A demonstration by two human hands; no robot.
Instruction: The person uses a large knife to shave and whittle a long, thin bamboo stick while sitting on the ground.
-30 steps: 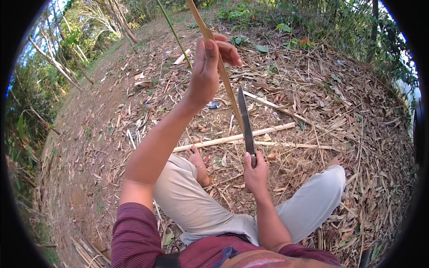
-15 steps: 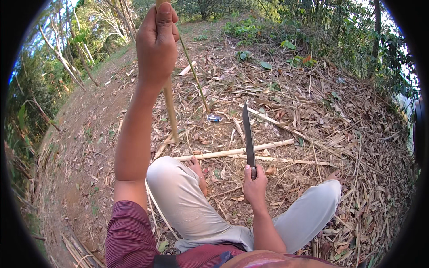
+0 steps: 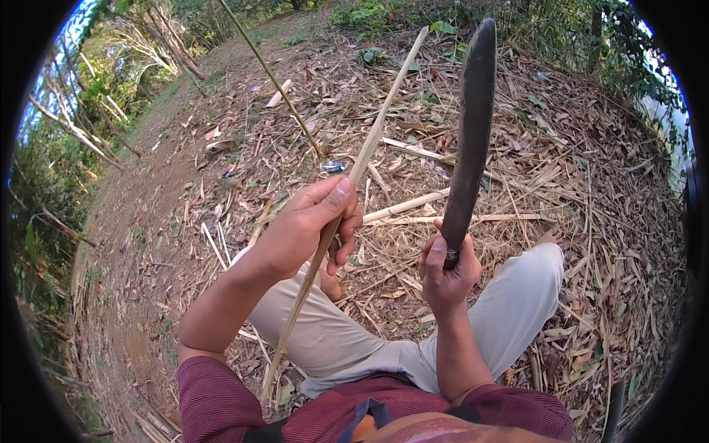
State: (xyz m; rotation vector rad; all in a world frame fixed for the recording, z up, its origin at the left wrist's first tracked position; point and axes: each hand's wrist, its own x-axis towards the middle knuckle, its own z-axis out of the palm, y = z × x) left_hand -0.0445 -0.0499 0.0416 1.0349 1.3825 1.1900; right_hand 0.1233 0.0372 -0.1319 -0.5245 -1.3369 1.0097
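Observation:
My left hand (image 3: pixel 316 225) is closed around a pale wooden strip (image 3: pixel 375 136) near its middle. The strip slants from beside my left hip up toward the far right, its tip in the air. In my right hand (image 3: pixel 449 275) is a machete (image 3: pixel 476 125) with a long dark blade, gripped by its handle and pointing upward. The blade stands to the right of the strip, apart from it. Most of the handle is hidden in my fist.
I sit with bent knees on ground strewn with dry leaves. A pale pole (image 3: pixel 410 205) lies past my feet, with a thin green stalk (image 3: pixel 269 74) and a small blue packet (image 3: pixel 332 166) farther off. Shrubs (image 3: pixel 369 16) line the back.
My left hand has come down from high up, and the strip in it now tilts to the right instead of standing upright. The machete has been raised closer to view.

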